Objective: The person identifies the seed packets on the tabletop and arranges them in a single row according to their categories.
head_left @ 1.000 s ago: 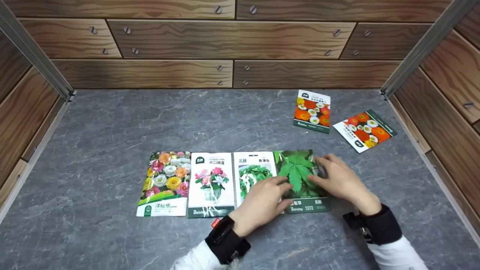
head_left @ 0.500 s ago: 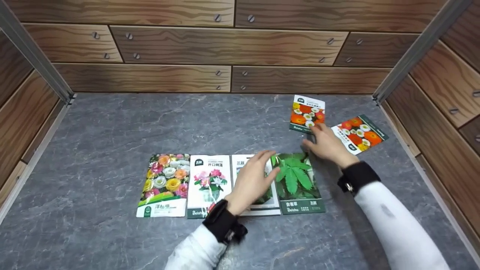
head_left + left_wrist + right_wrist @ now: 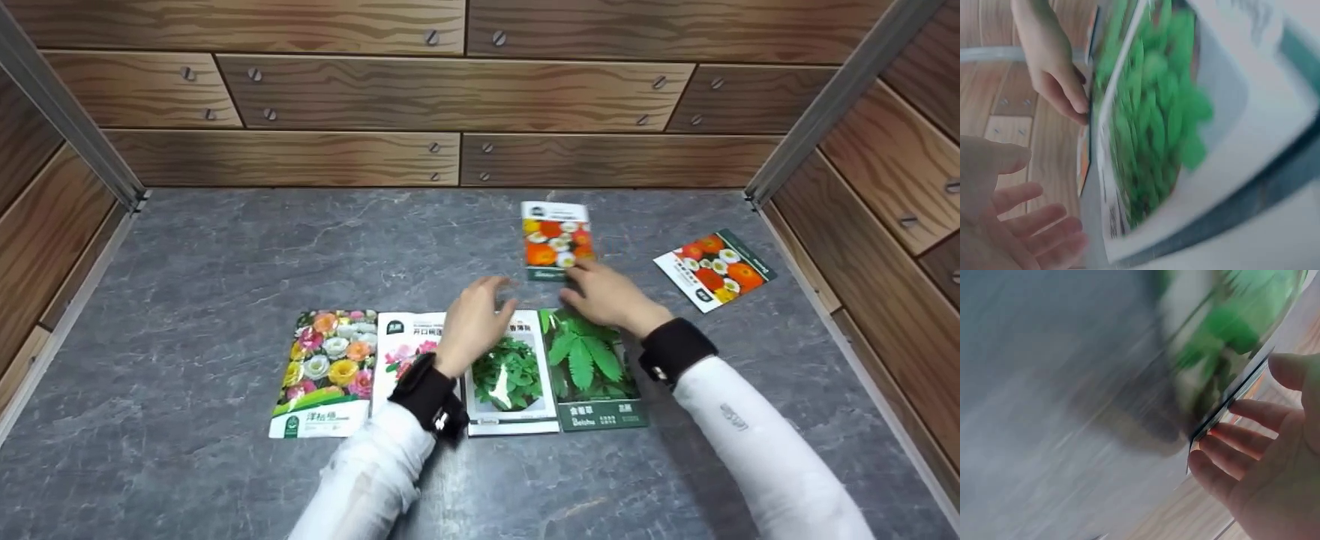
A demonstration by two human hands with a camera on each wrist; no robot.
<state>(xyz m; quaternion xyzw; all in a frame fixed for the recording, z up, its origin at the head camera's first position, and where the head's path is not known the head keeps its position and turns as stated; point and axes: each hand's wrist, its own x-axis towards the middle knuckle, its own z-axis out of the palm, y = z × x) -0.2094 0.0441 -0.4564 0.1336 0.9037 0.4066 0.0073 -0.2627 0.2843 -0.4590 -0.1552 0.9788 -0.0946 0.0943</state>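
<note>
In the head view my right hand (image 3: pixel 607 296) touches the lower edge of an orange-and-white flower seed packet (image 3: pixel 556 238) behind the row, its fingertips on the packet. The right wrist view shows the fingers fairly straight against the packet's edge, the thumb (image 3: pixel 1289 371) apart. My left hand (image 3: pixel 474 319) is held over the row with fingers extended, holding nothing. Below it lie a pink flower packet (image 3: pixel 382 367), partly hidden by the wrist, and a green herb packet (image 3: pixel 510 375). A leaf packet (image 3: pixel 592 367) lies at the row's right end.
A mixed-flower packet (image 3: pixel 330 367) forms the row's left end. Another orange flower packet (image 3: pixel 716 270) lies turned at an angle on the right. Wood-patterned panels (image 3: pixel 337 157) wall in the grey marbled tabletop (image 3: pixel 187 262) at the back and sides.
My right hand left the leaf packet, reached the upright orange flower packet and slid it leftward along the tabletop. My left hand moved off the row's right end, up and left.
</note>
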